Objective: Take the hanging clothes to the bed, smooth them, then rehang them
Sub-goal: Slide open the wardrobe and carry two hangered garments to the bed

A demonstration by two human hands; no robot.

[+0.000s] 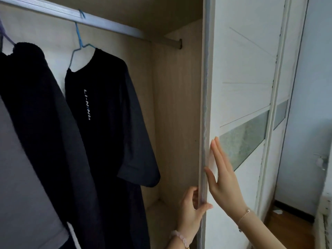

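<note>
A black T-shirt (106, 114) with white lettering hangs on a blue wire hanger (79, 42) from the silver wardrobe rail (111, 26). Left of it hangs a black fleecy garment (34, 97), and a grey garment (19, 177) fills the lower left. My left hand (191, 209) grips the edge of the white sliding door (239, 87), fingers inside the wardrobe and thumb on the door's front. My right hand (222, 175) presses flat on the door's face just above, fingers straight. Both hands are well to the right of the clothes.
The wardrobe's light wood side wall (176, 114) stands between the clothes and the door. The door has a frosted glass band (246, 139). Beyond it on the right are a pale wall (312, 105) and a strip of wooden floor (287, 225).
</note>
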